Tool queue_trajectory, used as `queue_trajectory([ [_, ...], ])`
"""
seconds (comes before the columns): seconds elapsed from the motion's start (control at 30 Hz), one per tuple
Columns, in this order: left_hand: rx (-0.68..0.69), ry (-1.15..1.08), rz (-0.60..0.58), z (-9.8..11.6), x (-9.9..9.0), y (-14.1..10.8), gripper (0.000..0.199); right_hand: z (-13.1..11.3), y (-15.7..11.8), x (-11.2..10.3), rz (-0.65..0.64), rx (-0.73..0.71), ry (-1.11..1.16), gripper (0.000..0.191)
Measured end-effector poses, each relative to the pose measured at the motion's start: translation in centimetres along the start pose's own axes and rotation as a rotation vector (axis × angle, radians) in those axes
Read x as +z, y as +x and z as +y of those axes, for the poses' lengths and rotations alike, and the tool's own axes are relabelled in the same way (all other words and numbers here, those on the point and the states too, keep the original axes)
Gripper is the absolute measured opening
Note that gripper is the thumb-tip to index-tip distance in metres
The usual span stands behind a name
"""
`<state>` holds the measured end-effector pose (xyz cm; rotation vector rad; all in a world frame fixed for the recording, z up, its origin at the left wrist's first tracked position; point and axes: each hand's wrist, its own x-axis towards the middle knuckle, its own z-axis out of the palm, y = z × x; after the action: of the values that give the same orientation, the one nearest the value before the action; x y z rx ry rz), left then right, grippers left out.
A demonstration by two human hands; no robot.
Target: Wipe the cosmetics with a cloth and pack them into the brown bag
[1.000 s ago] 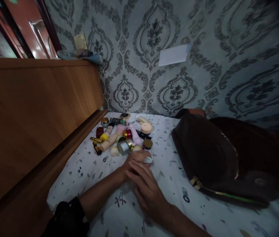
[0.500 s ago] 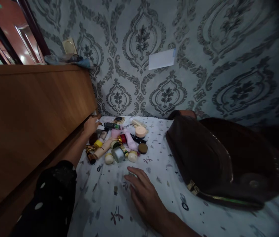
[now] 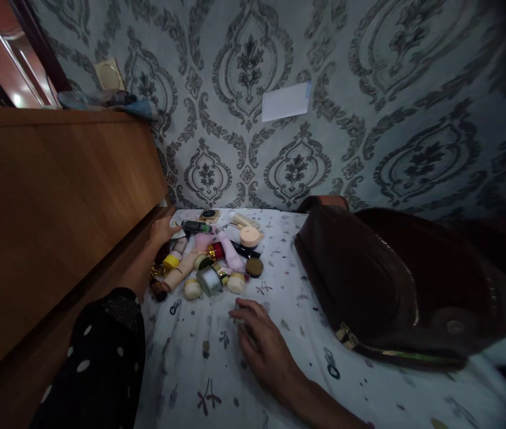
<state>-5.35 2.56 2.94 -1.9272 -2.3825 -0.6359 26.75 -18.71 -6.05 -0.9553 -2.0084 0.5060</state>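
My left hand [image 3: 161,231] reaches to the far left side of a pile of cosmetics, beside the wooden panel. Its thumb and fingers look apart, and I see nothing held in them. Close to it lie a dark tube with a green end [image 3: 196,226] and a yellow-banded bottle [image 3: 171,260]. My right hand [image 3: 264,342] is over the patterned sheet in front of the pile, open and loosely bent, holding nothing. Nearest to it are a cream-coloured jar [image 3: 236,283] and a glass jar [image 3: 210,280]. A pink tube [image 3: 230,250] and a beige tube [image 3: 181,271] lie in the pile.
A large dark brown bag [image 3: 360,286] with a zipper lies on the sheet [image 3: 288,369] at the right. A wooden panel [image 3: 65,196] borders the left side. Patterned wallpaper [image 3: 217,131] rises behind, with a white paper [image 3: 285,102] on it.
My left hand has shifted slightly at the pile's far left, its thumb now further from the fingers. My right hand's fingers are a little more bent. The whole view has shifted slightly.
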Motion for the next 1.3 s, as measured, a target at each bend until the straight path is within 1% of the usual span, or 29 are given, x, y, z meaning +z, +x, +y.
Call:
queue_trajectory([
  [0.07,-0.020,-0.065,0.086,0.6,-1.1,-0.1,0.038,0.4,0.1,0.1,-0.007,0.050,0.034,0.035],
  [0.13,-0.001,-0.147,0.159,1.5,-2.6,-0.5,0.040,0.6,0.2,0.1,-0.001,0.076,0.074,0.034],
  [0.2,0.079,-0.230,0.171,2.7,-3.8,-2.0,0.040,0.6,0.3,0.0,0.017,0.094,0.115,0.033],
  [0.23,0.134,-0.268,0.151,3.4,-4.3,-3.3,0.039,0.5,0.4,0.0,0.027,0.106,0.135,0.033],
  [0.3,0.245,-0.321,0.070,5.1,-4.7,-7.3,0.038,0.3,0.4,0.0,0.040,0.146,0.181,0.036],
  [0.37,0.363,-0.363,-0.012,6.9,-4.7,-12.4,0.035,0.1,0.5,0.1,0.048,0.189,0.227,0.048],
  [0.4,0.455,-0.381,-0.028,7.9,-4.6,-15.1,0.034,0.0,0.5,0.1,0.054,0.199,0.243,0.058],
  [0.43,0.524,-0.380,-0.005,8.8,-4.6,-17.7,0.035,0.0,0.5,0.1,0.062,0.199,0.252,0.067],
  [0.47,0.569,-0.370,-0.015,9.7,-4.7,-19.9,0.036,-0.1,0.4,0.1,0.068,0.185,0.257,0.074],
  [0.53,0.623,-0.399,-0.101,11.3,-4.9,-23.3,0.032,-0.1,0.3,0.1,0.064,0.126,0.263,0.081],
  [0.6,0.621,-0.364,-0.171,12.5,-5.1,-25.0,0.031,0.0,-0.1,-0.1,0.051,0.067,0.254,0.082],
  [0.7,0.617,-0.281,-0.235,13.0,-4.5,-25.7,0.034,0.4,-0.8,-0.5,0.050,0.022,0.160,0.077],
  [0.8,0.651,-0.232,-0.281,12.8,-2.9,-25.8,0.031,1.0,-1.4,-0.8,0.006,0.019,0.014,0.061],
  [0.87,0.677,-0.218,-0.275,12.6,-1.8,-25.9,0.030,1.4,-1.7,-0.8,-0.016,0.015,-0.049,0.054],
  [0.93,0.685,-0.264,-0.255,12.6,-1.0,-26.0,0.031,1.8,-1.8,-0.7,-0.001,-0.003,-0.081,0.056],
  [1.0,0.675,-0.354,-0.255,12.4,-0.6,-25.9,0.033,2.1,-1.8,-0.5,0.025,-0.018,-0.110,0.064],
  [1.07,0.653,-0.442,-0.254,12.1,-0.3,-25.5,0.034,2.3,-1.7,-0.4,0.033,-0.003,-0.149,0.067],
  [1.2,0.550,-0.564,-0.210,10.9,0.4,-24.7,0.035,2.0,-1.3,-0.9,-0.018,0.034,-0.200,0.055],
  [1.3,0.497,-0.584,-0.176,10.0,1.0,-24.3,0.035,1.8,-1.2,-1.2,-0.062,0.050,-0.226,0.055],
])
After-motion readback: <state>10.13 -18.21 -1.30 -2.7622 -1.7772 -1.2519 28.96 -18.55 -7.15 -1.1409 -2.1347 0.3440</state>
